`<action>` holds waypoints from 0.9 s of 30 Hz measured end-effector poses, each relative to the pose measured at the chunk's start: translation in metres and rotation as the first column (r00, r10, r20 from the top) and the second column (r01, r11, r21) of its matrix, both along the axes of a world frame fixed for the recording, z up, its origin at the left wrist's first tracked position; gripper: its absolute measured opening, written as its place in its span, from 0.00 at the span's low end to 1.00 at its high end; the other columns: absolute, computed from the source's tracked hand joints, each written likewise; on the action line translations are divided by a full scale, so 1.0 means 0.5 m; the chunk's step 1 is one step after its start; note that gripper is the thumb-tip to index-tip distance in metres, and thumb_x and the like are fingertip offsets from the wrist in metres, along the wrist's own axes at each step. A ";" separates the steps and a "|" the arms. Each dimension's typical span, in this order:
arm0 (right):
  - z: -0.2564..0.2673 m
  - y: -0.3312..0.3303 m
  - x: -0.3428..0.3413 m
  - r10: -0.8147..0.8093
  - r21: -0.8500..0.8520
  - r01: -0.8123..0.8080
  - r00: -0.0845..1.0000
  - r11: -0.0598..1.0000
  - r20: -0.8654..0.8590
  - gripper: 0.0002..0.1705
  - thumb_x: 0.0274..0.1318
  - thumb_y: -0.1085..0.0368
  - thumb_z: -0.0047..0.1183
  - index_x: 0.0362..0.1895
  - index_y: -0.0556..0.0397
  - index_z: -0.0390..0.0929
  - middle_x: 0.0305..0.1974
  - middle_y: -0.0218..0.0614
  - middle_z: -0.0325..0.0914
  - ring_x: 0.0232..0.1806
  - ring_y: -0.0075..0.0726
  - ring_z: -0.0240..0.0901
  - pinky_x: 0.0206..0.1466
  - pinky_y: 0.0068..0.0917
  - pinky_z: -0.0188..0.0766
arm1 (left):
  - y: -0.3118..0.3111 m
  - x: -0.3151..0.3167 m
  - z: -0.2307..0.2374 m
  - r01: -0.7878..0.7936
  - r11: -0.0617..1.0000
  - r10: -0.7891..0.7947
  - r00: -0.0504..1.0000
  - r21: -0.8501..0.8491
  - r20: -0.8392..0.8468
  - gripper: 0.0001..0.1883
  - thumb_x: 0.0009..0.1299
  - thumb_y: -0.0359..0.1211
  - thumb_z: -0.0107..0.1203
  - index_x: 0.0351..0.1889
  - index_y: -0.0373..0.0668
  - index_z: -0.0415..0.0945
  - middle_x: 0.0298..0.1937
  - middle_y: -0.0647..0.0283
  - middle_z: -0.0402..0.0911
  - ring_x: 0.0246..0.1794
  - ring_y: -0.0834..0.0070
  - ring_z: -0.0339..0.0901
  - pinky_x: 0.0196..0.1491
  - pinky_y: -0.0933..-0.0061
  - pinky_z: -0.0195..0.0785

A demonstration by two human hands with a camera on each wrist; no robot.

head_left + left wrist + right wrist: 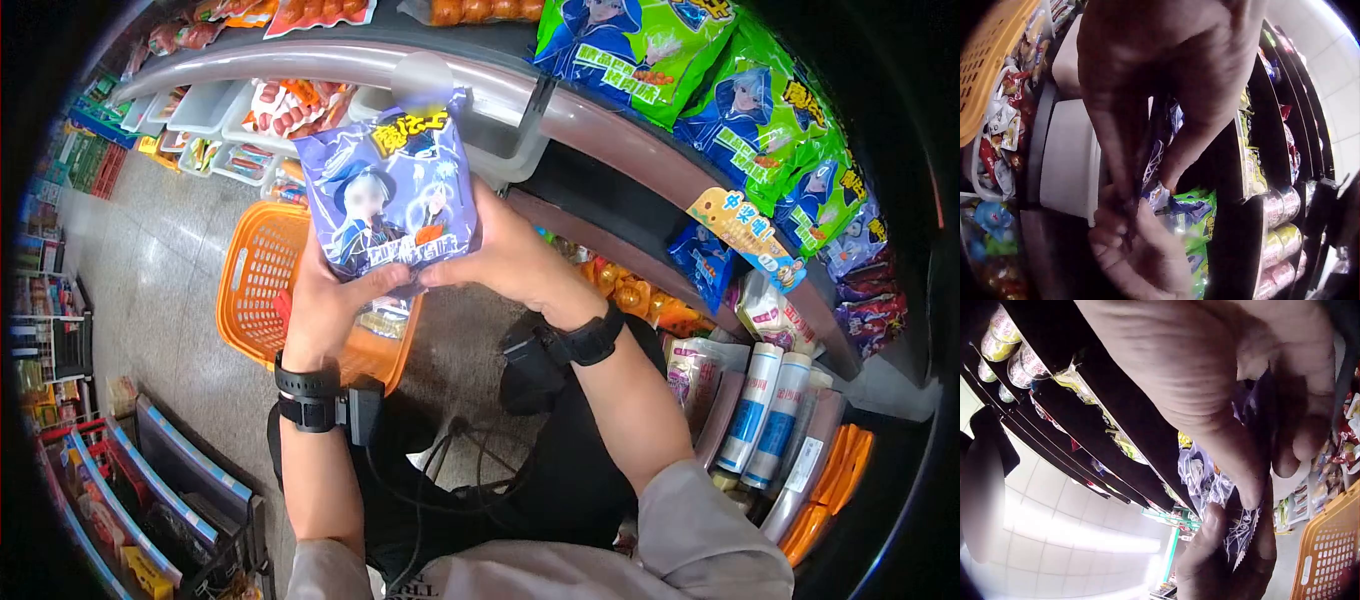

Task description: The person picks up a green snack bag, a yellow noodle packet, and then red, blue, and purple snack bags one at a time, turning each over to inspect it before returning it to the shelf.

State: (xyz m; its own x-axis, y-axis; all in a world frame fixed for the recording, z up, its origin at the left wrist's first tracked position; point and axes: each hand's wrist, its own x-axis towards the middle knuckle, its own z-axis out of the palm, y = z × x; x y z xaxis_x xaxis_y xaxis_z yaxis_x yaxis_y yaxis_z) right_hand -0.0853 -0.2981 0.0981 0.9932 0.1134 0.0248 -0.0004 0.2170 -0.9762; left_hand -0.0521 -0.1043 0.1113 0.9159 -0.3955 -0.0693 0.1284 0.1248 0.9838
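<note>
A purple snack bag with cartoon figures and yellow lettering is held upright between both hands in the head view. The left hand grips its lower left side, thumb across the front near the bottom edge. On the lower right side the right hand grips it, its thumb beside the other one. The wrist views show the bag edge-on: the left hand pinches it from one side, and in the right wrist view the right hand does likewise. Fingers behind the bag are mostly hidden in the head view.
An orange basket with items in it stands on the floor behind and below the hands. Green snack bags lie on the shelf at upper right. White bins of packaged food are at upper left, and wrapped rolls at lower right.
</note>
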 end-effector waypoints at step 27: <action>0.007 0.030 0.012 0.043 -0.003 -0.043 0.999 0.999 -0.028 0.19 0.59 0.68 0.55 0.54 0.62 0.72 0.49 0.34 0.77 0.50 0.23 0.73 0.56 0.23 0.68 | 0.078 0.068 0.000 -0.120 0.983 0.127 0.991 -0.138 0.046 0.31 0.72 0.47 0.47 0.65 0.32 0.62 0.59 0.54 0.73 0.57 0.68 0.73 0.62 0.66 0.63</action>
